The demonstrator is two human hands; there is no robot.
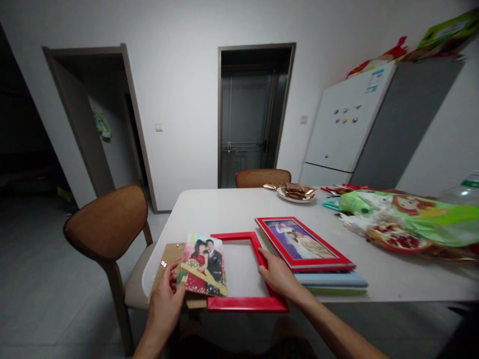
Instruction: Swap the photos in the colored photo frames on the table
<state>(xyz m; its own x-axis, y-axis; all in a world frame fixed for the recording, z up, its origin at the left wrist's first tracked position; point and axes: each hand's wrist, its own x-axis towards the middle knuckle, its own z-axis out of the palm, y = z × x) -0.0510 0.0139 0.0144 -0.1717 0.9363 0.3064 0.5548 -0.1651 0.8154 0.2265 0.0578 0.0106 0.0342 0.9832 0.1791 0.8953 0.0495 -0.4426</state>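
Observation:
A photo of a couple [214,264] is pinched by its left edge in my left hand [168,294]. It overlaps the left side of an empty red frame [247,303] lying at the table's near edge. My right hand [276,273] grips the right side of that red frame. Beneath the photo and my left hand lies a brown backing board [170,254] with small metal clips. Right of my right hand, a red-framed picture [299,242] rests on a stack of thin, flat items [333,280].
The white table [209,204] carries a plate of wrapped snacks [297,193] at the back, an opened pomegranate [398,239] and a green bag [441,214] at the right. A wooden chair [108,219] stands left; another [262,177] is behind. A fridge [344,124] stands at the back right.

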